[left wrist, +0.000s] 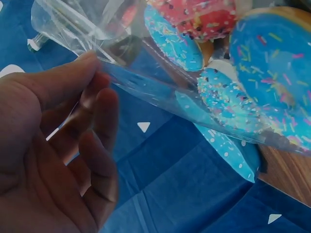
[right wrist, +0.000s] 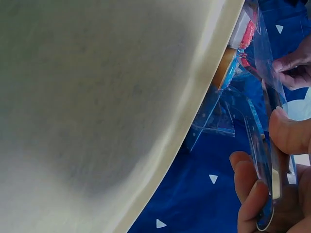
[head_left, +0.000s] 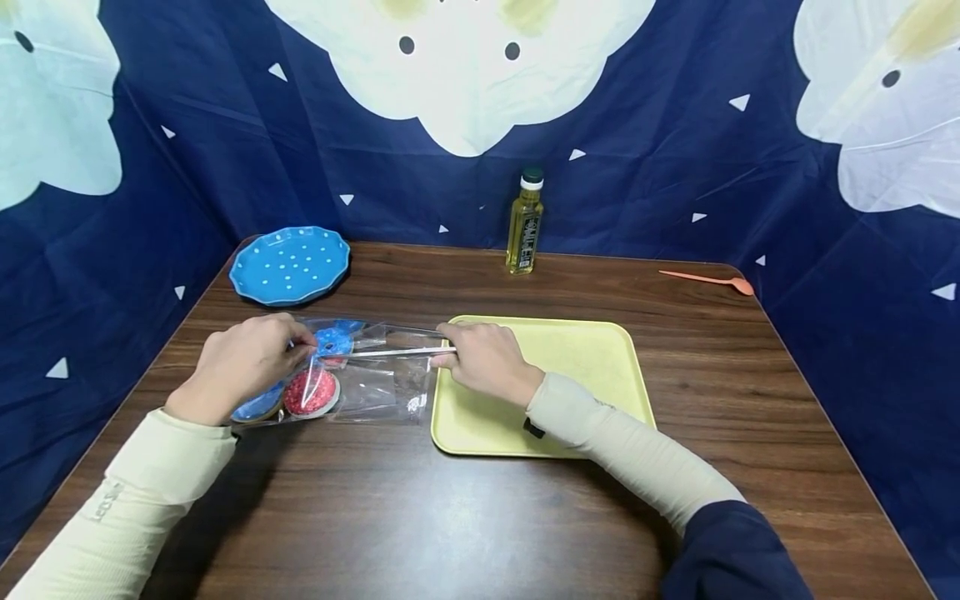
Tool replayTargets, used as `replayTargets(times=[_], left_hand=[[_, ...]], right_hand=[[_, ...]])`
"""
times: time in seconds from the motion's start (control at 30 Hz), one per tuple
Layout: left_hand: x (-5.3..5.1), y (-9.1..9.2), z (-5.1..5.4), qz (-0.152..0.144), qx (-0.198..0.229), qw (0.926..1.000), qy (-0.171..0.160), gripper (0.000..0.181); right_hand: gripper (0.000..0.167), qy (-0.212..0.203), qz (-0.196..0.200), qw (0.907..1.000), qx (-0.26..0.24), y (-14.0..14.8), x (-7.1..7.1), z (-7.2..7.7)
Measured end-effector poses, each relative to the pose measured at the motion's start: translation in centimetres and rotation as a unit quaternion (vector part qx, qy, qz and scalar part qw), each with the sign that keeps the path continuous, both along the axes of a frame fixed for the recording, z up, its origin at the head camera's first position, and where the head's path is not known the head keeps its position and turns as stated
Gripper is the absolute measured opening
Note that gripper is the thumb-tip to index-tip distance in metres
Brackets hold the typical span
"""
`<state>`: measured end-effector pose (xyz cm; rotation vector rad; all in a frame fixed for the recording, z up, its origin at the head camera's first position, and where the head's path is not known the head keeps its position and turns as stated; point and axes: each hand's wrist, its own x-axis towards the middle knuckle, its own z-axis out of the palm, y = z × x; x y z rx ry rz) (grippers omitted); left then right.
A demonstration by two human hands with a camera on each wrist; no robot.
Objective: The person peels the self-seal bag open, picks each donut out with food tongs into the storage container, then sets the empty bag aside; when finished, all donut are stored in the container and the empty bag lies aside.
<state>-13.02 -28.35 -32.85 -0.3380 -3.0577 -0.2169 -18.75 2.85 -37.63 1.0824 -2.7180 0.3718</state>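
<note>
A clear plastic bag (head_left: pixel 372 396) holding several toy-like doughnuts, among them a red one (head_left: pixel 310 392) and a large blue sprinkled one (left wrist: pixel 272 53), spans the space between both hands. My left hand (head_left: pixel 243 362) pinches the bag's upper edge between thumb and forefinger, its other fingers loosely bent in the left wrist view. At the bag's other end, my right hand (head_left: pixel 487 357) grips the edge, with thumb and fingers around it (right wrist: pixel 286 170). A narrow silvery strip (head_left: pixel 397 352) runs between the hands; whether it belongs to the bag I cannot tell.
A yellow tray (head_left: pixel 630 358) lies under and beside the right forearm. Behind the bag at the left is a blue dotted plate (head_left: pixel 290 265). An oil bottle (head_left: pixel 525 225) stands at the back, and an orange spoon (head_left: pixel 738 285) lies at the back right.
</note>
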Motion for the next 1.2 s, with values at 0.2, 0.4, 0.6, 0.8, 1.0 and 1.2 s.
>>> replayTargets(times=[0.2,0.4,0.6,0.8,1.0,1.2], left_hand=[[-0.1,0.1,0.2,-0.003,-0.001,1.0,0.003,0.013],[-0.1,0.1,0.0,-0.005,0.002,1.0,0.007,0.014],[-0.1,0.3,-0.2,-0.001,-0.005,1.0,-0.005,0.015],[-0.3,0.1,-0.3,0.001,-0.001,1.0,-0.008,0.015],[-0.4,0.1,-0.4,0.007,0.002,0.9997,-0.025,0.014],[-0.3,0.0,-0.5,0.01,0.003,0.9997,-0.02,0.013]], right_hand=[[0.053,-0.019,-0.01,0.9993,0.031,-0.5,-0.2,-0.1],[0.057,-0.034,-0.013,0.9981,0.049,-0.9,-0.4,0.0],[0.059,-0.05,-0.016,0.9975,0.047,-1.3,-0.6,0.1],[0.049,-0.044,-0.018,0.9972,0.058,-1.3,-0.8,0.1],[0.043,-0.03,-0.01,0.9973,0.066,-1.1,-0.8,0.0],[0.046,-0.048,-0.012,0.9979,0.042,0.2,-0.6,0.2]])
